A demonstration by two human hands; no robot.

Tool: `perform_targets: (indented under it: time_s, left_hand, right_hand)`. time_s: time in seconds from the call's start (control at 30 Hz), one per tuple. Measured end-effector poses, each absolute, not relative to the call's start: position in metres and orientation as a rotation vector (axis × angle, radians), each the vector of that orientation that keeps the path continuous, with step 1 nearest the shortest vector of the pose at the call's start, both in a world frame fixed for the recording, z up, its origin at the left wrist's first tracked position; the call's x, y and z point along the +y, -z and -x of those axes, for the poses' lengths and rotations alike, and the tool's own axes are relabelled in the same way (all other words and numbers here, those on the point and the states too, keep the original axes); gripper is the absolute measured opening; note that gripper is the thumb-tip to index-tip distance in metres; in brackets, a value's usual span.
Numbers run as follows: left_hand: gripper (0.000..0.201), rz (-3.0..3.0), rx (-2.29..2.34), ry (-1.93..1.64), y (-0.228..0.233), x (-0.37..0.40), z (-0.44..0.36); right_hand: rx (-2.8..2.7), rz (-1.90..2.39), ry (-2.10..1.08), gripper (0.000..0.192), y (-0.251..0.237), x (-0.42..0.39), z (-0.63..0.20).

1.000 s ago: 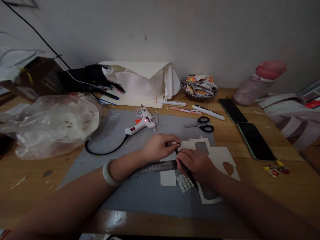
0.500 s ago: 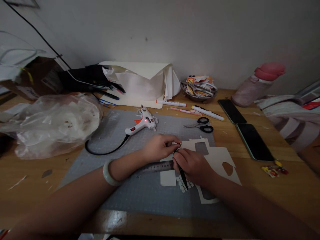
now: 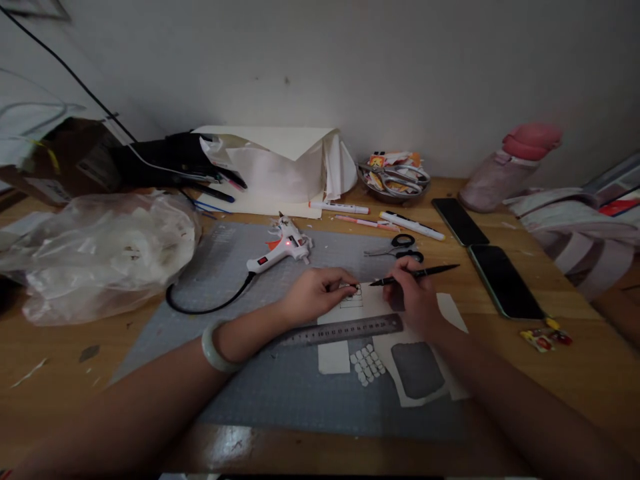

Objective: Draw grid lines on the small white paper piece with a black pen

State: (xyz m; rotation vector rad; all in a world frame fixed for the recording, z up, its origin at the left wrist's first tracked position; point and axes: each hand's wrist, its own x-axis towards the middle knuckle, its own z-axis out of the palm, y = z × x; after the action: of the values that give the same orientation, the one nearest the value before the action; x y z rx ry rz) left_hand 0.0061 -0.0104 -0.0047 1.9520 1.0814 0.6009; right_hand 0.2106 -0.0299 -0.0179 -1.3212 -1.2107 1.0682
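My right hand [image 3: 417,293] is closed around a black pen [image 3: 435,270], whose tip points left over white card [image 3: 373,300]. Just left of that tip, the pinched fingers of my left hand [image 3: 320,292] rest at a small drawn grid [image 3: 351,300] on the card. Whatever sits between those fingertips is too small to make out. A metal ruler [image 3: 357,329] lies below both hands, across the card. Nearer to me are a blank white card piece [image 3: 334,358], a cluster of rounded white pieces [image 3: 369,365] and a card sheet with a cut-out hole [image 3: 387,360].
A grey cutting mat [image 3: 250,380] covers the table's middle. On it lie a lit glue gun [image 3: 283,248] and black-handled scissors [image 3: 400,250]. Markers [image 3: 413,225] and a bowl [image 3: 395,190] stand behind; two phones [image 3: 505,283] lie right, a plastic bag [image 3: 110,247] left.
My right hand has moved away from my left, up and to the right. The pen has swung from pointing toward me to lying nearly level. More of the ruler and grid shows.
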Motion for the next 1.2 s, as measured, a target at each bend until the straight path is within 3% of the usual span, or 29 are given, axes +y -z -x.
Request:
perform_targets:
  time_s: [1.2]
  left_hand:
    - [0.015, -1.827, 0.987, -0.654, 0.0145, -0.0088, -0.0108]
  right_hand:
    - [-1.168, 1.316, -1.207, 0.018, 0.0186, -0.0222, -0.2065]
